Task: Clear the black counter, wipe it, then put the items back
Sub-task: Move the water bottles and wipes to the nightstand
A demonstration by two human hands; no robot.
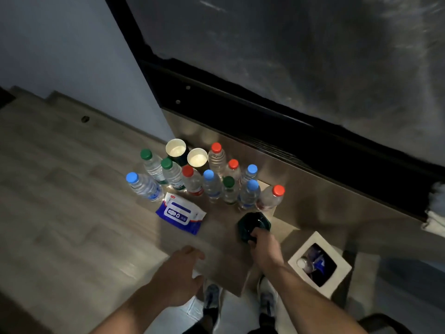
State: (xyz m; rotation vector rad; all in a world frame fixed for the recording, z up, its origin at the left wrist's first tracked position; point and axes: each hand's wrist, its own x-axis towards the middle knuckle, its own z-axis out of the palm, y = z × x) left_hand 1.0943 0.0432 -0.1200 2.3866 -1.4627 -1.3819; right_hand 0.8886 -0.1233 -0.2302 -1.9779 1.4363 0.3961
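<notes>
The black counter [313,51] fills the upper right, its top bare and streaked. On the wooden floor below it stand several water bottles [212,182] with blue, green and red caps, and two paper cups [177,149]. A blue and white wipes pack [179,212] lies flat in front of the bottles. My right hand [263,247] grips a dark green ashtray-like dish [254,225] low over the floor, right of the wipes. Left of it my left hand [178,273] hovers over the floor, fingers relaxed, holding nothing.
A white square bin [320,263] with trash inside stands at the lower right by the counter base. A white cloth [435,213] hangs over the counter's right edge. A grey wall [72,49] rises at the left. My shoes [212,302] are below.
</notes>
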